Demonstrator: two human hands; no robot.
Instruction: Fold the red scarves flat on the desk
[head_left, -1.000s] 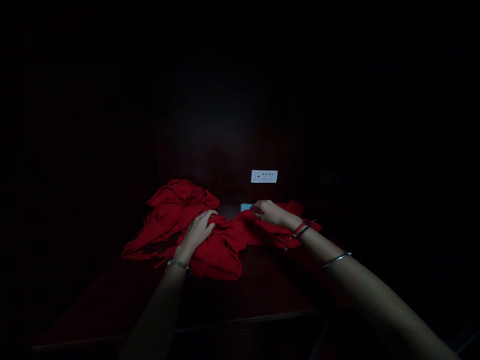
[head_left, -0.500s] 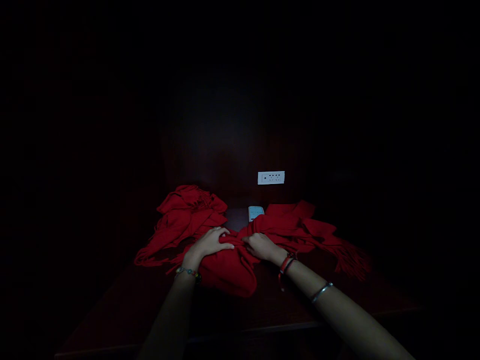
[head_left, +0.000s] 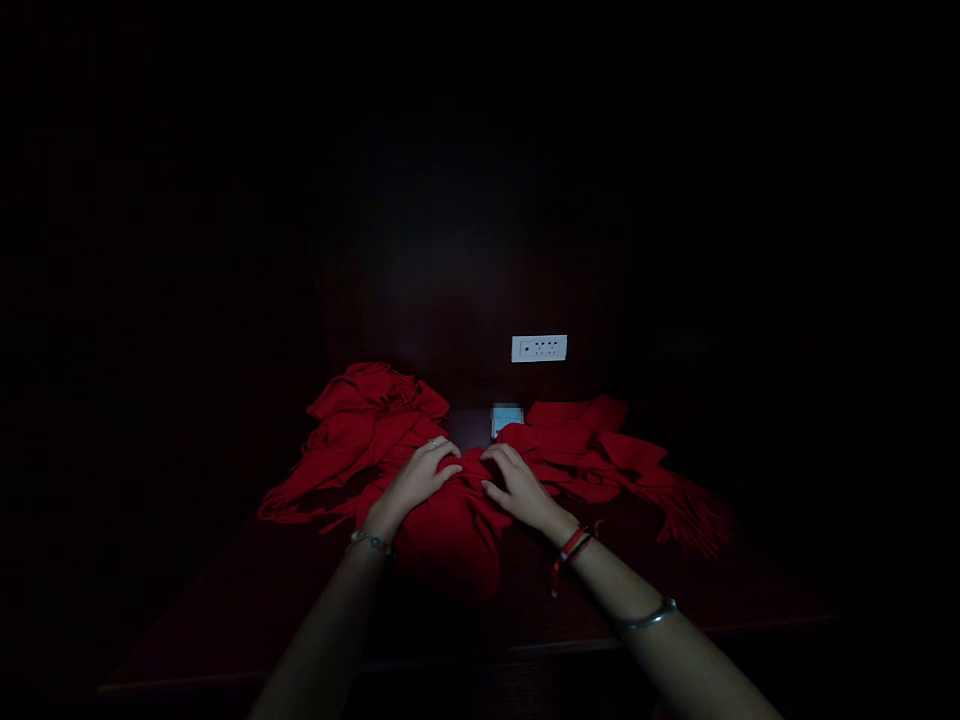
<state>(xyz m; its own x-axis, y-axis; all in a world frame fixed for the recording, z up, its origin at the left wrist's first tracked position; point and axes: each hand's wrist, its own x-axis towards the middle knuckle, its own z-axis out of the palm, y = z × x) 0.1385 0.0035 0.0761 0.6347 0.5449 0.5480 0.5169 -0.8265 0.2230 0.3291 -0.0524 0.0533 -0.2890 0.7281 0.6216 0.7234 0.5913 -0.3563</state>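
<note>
A bunched red scarf [head_left: 454, 545] lies in the middle of the dark table, its near end rounded towards me. My left hand [head_left: 416, 482] rests on its left side, fingers bent over the cloth and thumb apart from them. Across from it, my right hand [head_left: 523, 490] touches the scarf with fingers spread and thumb apart. Both hands are open on the cloth, close to each other; what lies under the fingertips is hidden.
More red fringed cloth is heaped at the left [head_left: 367, 420] and spread at the right [head_left: 600, 450]. A phone [head_left: 506, 418] with a lit screen stands behind the scarf. A white socket panel [head_left: 539, 348] is on the back wall. The table's front edge [head_left: 525, 651] is near me; surroundings are dark.
My right hand's fingers have opened from a closed pinch on the scarf and now spread over it. My left hand stays on the cloth. The view has shifted slightly.
</note>
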